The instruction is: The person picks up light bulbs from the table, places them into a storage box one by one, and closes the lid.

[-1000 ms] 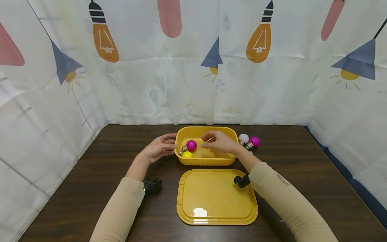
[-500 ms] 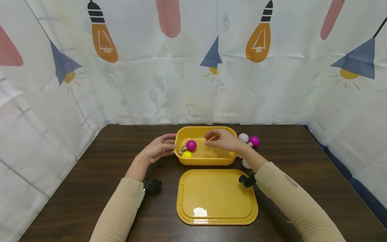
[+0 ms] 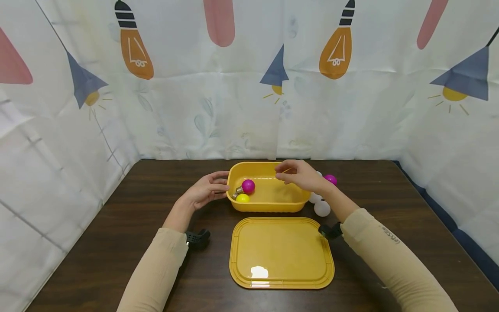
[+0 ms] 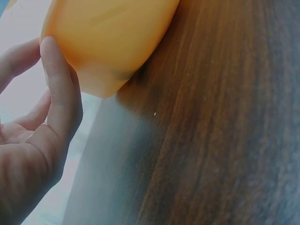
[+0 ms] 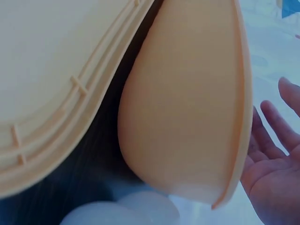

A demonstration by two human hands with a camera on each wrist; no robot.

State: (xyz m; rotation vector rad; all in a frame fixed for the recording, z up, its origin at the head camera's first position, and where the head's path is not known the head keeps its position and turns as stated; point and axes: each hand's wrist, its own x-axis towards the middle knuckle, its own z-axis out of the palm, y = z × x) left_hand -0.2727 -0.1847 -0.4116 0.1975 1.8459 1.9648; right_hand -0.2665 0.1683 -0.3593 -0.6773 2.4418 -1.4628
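A deep yellow bin [image 3: 269,207] sits near the table's far edge. Inside, at its left, lie a magenta light bulb [image 3: 248,186] and a yellow light bulb [image 3: 242,198]. The left hand [image 3: 206,190] is at the bin's left rim, its fingertips touching there; the left wrist view shows a fingertip against the outer wall. Over the bin's right side is the right hand [image 3: 298,174], fingers loosely bent and nothing seen between them. In the right wrist view, part of this hand [image 5: 276,159] shows beyond the rim.
Right of the bin lie white bulbs [image 3: 322,208] and a magenta bulb [image 3: 330,179], partly hidden by the right forearm. A flat yellow tray [image 3: 281,255] is in front of the bin on the dark wooden table [image 3: 128,242]. Behind hangs a printed curtain [image 3: 234,108].
The right hand has moved right across the bin towards its right rim, uncovering white bulbs beside it. The left hand stays at the left rim; the bulbs in the bin stay put.
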